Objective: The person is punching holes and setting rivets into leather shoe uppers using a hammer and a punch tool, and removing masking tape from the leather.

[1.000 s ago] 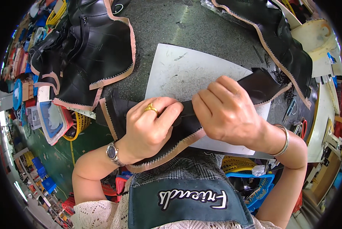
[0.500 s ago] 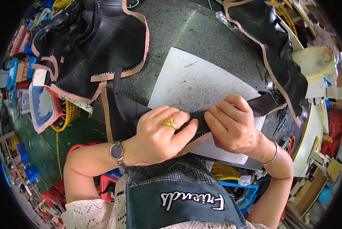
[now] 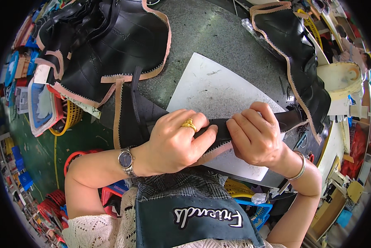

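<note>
Both hands grip a long black leather piece (image 3: pixel 220 129) with a tan zigzag-cut edge, held above a white sheet (image 3: pixel 222 89). My left hand (image 3: pixel 175 142), wearing a gold ring, is closed on it, thumb and forefinger pinching its upper fold. Close beside it, my right hand (image 3: pixel 255 138) has its fingers curled over the same fold. The leather stretches past both hands, toward a strip at the left and to the right-hand leather. Its underside and most fingertips are hidden. The white sheet lies on a dark speckled table (image 3: pixel 193 31).
Black leather pieces (image 3: pixel 129 45) with tan zigzag edges are heaped at the far left. More black leather (image 3: pixel 291 53) lies along the table's right side. A blue-and-red tray (image 3: pixel 44 109) and yellow basket (image 3: pixel 72 118) stand left. Scissors (image 3: pixel 302 139) lie right of my right hand.
The whole view has shifted slightly. Both hands keep their grip on the leather, with only small changes in the fingers.
</note>
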Action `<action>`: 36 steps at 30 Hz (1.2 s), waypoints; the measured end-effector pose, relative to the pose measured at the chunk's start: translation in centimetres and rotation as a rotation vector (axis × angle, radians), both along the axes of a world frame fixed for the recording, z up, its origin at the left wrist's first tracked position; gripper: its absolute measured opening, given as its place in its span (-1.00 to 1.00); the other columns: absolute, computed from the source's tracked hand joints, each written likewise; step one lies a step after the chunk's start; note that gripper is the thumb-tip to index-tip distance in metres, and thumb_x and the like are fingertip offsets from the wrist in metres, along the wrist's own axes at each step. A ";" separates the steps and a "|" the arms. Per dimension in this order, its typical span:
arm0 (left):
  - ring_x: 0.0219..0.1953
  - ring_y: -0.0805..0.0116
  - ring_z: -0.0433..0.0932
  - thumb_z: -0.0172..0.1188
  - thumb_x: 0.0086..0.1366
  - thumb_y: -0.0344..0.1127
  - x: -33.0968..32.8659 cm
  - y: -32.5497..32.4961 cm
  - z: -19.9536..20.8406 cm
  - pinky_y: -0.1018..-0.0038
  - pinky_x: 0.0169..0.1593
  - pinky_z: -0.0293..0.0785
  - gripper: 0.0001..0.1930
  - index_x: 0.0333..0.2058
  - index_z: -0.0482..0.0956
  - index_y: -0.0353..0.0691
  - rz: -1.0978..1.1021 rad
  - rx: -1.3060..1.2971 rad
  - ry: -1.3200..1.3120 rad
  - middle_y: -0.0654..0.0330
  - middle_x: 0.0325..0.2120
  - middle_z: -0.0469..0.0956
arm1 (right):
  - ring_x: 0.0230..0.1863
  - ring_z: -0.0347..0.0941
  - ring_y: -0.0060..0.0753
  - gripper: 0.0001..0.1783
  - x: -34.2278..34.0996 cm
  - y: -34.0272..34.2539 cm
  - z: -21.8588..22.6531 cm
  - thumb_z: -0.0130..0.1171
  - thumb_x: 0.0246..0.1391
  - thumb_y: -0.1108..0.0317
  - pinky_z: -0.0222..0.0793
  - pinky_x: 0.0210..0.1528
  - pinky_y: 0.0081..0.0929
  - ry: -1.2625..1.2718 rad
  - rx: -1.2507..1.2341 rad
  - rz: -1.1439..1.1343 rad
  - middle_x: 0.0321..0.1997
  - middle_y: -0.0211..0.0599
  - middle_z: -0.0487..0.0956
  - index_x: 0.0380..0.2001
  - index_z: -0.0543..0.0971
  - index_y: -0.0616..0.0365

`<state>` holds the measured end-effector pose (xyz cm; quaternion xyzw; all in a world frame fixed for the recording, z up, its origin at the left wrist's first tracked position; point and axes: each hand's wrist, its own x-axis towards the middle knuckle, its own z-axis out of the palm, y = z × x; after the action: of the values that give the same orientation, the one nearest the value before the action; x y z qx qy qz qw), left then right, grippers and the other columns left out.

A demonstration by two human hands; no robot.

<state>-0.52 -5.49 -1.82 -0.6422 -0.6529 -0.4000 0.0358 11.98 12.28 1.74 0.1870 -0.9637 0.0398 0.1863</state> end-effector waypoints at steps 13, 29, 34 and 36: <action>-0.52 0.31 0.46 0.28 -0.07 -0.46 -0.6 0.4 -0.3 0.43 -0.49 0.39 -0.85 -0.43 0.60 -0.27 0.026 0.021 0.031 0.21 -0.48 0.40 | -0.32 0.43 -0.30 -0.67 -0.7 -1.3 0.3 0.12 -0.28 0.38 0.29 -0.03 -0.32 -0.178 -0.078 -0.168 -0.43 -0.24 0.49 -0.37 0.53 0.38; -0.56 0.29 0.43 0.22 -0.18 -0.52 -0.9 0.6 -0.1 0.42 -0.52 0.37 -0.78 -0.43 0.60 -0.30 0.009 0.024 -0.009 0.21 -0.52 0.37 | -0.43 0.42 -0.27 -0.88 -1.8 -2.0 -0.5 0.16 -0.31 0.41 0.24 0.01 -0.19 -0.085 -0.227 -0.156 -0.60 -0.31 0.42 -0.62 0.44 0.18; -0.55 0.29 0.42 0.20 -0.21 -0.51 -0.7 1.0 -0.5 0.41 -0.51 0.37 -0.80 -0.48 0.57 -0.29 -0.016 0.060 0.017 0.21 -0.52 0.35 | -0.44 0.42 -0.26 -0.86 -2.5 -1.2 -0.9 0.17 -0.32 0.41 0.25 0.03 -0.17 -0.163 -0.239 -0.113 -0.62 -0.32 0.41 -0.65 0.41 0.15; -0.55 0.29 0.42 0.20 -0.22 -0.51 -0.9 0.9 -0.5 0.40 -0.51 0.37 -0.81 -0.50 0.55 -0.28 -0.010 0.035 0.013 0.21 -0.52 0.34 | -0.43 0.42 -0.26 -0.86 -2.5 -1.1 -1.3 0.18 -0.32 0.41 0.25 0.03 -0.16 -0.154 -0.233 -0.078 -0.63 -0.33 0.40 -0.64 0.42 0.17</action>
<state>-1.39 -4.55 -2.34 -0.6475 -0.6422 -0.4073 0.0493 9.43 11.15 0.42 0.1231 -0.9706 0.1582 0.1336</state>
